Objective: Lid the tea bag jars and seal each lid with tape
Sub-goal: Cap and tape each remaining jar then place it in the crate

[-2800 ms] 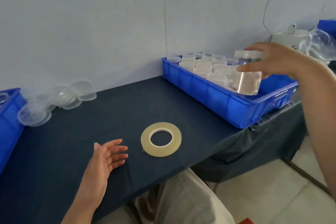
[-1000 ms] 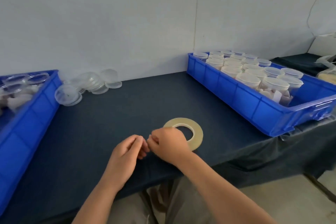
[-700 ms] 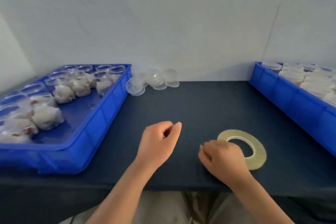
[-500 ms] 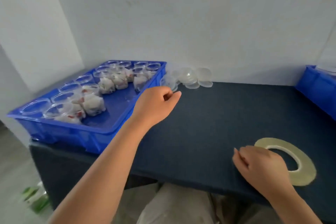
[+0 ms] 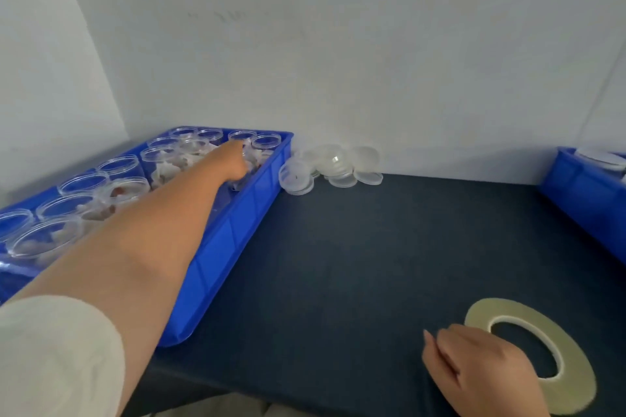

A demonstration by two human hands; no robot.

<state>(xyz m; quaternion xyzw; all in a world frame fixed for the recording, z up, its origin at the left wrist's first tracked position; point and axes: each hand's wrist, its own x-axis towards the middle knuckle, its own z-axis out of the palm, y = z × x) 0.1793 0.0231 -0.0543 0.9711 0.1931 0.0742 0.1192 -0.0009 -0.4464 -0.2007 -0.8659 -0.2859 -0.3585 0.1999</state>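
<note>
In the left tray [image 5: 237, 237] the jars [image 5: 118, 167] stand upright, long axis vertical, mouths open to the ceiling, tea bags inside. Our left hand [image 5: 233, 162] reaches across the tray to a jar [image 5: 252, 159] in the far rows. Its fingers are hidden behind the hand, so we cannot tell whether they grip it.

The lids [image 5: 330, 164] lie heaped against the wall just past the tray's far corner. The tape [image 5: 579, 369] lies flat near the table's front edge, hole up. Our right hand [image 5: 481, 372] rests just beside it, loosely curled, holding nothing we can see. Bare cloth [image 5: 355, 264] spreads between the two trays.

Half a second ago the left hand hovered over the tray's rim; the right has stayed put.
</note>
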